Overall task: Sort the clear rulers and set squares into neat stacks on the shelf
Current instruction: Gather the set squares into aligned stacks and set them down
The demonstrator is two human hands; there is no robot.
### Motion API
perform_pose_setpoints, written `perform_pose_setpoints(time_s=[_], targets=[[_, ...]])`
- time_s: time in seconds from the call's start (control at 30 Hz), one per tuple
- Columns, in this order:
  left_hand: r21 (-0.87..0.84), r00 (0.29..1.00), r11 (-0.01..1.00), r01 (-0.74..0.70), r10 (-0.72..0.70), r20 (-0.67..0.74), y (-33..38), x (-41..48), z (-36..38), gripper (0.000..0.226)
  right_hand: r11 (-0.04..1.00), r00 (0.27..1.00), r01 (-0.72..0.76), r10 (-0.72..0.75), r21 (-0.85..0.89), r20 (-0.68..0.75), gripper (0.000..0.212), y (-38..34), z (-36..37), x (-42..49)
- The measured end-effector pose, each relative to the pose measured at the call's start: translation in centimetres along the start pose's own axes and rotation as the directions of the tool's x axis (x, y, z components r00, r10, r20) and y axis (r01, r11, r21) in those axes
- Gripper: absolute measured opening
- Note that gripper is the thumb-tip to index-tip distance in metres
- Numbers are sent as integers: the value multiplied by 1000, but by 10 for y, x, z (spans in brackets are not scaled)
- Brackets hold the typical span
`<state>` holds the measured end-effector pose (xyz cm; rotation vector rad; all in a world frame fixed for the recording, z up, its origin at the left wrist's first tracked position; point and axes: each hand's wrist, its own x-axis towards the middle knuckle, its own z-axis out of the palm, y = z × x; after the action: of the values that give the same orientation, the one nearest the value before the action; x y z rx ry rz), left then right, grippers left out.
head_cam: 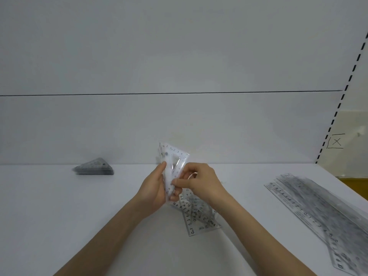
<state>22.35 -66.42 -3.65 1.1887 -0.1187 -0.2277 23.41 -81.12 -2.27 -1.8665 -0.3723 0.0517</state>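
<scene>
My left hand (154, 191) grips a small bundle of clear set squares (173, 156), held upright above the white shelf (59, 206) at its middle. My right hand (199, 182) pinches the front edge of that bundle with thumb and fingers. Under both hands lies a loose pile of clear set squares (199, 214), printed with black numbers. A neat stack of set squares (94, 167) sits at the back left. Several long clear rulers (318, 214) lie stacked at the right.
The shelf's white back wall (179, 126) rises right behind the hands. A slotted upright post (338, 108) bounds the shelf on the right, with a yellow surface (356, 184) beyond it.
</scene>
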Motion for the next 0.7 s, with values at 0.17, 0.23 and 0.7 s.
perform_pose_setpoints(time_s=[0.17, 0.23, 0.7], targets=[[10, 1000, 1000, -8, 8, -3, 0, 0, -1, 37, 991, 997, 9, -19, -135, -71, 42, 4, 4, 3], [60, 999, 997, -53, 54, -4, 1, 0, -2, 22, 983, 998, 30, -39, -180, -48, 46, 3, 3, 3], [48, 973, 986, -163, 168, -155, 3, 3, -12, 15, 704, 972, 2, 166, -710, 167, 65, 25, -58, 16]])
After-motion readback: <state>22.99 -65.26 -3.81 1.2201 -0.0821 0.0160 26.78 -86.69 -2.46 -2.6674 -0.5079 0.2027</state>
